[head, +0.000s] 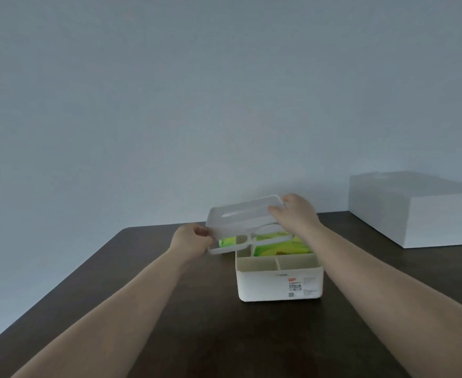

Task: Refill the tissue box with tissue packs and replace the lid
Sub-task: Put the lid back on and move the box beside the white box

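A white plastic tissue box (268, 287) stands on the dark table, with two small bare compartments along its near side and a label on its front wall. Green tissue packs (281, 248) lie in its far compartment. The white lid (240, 218), with a slot in its top, is tilted in the air over the box's left far part. My left hand (190, 242) grips the lid's near left edge. My right hand (296, 214) holds its far right corner.
A large white closed box (420, 214) sits at the back right of the dark wooden table (202, 328). A plain grey wall rises behind the table's far edge. The table's left edge runs diagonally toward the near left.
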`<state>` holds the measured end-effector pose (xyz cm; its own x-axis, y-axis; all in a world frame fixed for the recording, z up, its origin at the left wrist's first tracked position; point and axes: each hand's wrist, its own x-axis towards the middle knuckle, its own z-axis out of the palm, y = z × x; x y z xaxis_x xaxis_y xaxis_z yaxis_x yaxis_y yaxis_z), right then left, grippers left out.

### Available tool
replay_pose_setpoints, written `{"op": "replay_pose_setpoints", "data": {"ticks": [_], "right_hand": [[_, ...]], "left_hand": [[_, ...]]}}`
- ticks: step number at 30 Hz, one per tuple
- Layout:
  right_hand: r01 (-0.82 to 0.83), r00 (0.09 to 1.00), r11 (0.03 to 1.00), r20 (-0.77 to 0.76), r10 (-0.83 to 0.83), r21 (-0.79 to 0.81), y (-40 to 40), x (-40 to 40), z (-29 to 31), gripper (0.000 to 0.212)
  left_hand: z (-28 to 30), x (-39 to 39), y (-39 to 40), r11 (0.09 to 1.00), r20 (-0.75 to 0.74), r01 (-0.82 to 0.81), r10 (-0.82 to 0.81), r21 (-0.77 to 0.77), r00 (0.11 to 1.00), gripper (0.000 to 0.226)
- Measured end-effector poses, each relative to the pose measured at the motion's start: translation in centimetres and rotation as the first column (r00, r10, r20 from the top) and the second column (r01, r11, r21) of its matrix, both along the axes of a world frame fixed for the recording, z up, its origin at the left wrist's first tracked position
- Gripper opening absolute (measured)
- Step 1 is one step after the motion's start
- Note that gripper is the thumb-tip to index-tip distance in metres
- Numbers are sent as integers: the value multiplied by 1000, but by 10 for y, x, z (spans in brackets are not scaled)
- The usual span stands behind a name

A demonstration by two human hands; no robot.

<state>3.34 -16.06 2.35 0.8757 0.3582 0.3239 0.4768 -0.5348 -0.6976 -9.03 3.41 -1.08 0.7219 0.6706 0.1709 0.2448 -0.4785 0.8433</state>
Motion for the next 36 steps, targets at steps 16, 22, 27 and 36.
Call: {"op": "replay_pose_setpoints", "data": {"ticks": [16, 22, 27, 36], "right_hand": [[97, 987, 995, -133, -93, 23, -55, 36, -53, 24], [129, 988, 991, -86, -127, 25, -52, 36, -58, 21], [136, 986, 991, -97, -135, 0, -51, 36, -62, 24], [161, 981, 986, -103, -165, -49, -45, 37, -66, 29]], "left_hand": [[-29, 41, -47, 998, -155, 58, -51, 37, 987, 29], [-29, 48, -51, 996, -146, -37, 49, 86, 988, 51], [-34, 50, -50, 986, -141, -77, 98, 151, 985, 42], [-41, 56, -52, 977, -62, -142, 153, 159, 986, 32]]}}
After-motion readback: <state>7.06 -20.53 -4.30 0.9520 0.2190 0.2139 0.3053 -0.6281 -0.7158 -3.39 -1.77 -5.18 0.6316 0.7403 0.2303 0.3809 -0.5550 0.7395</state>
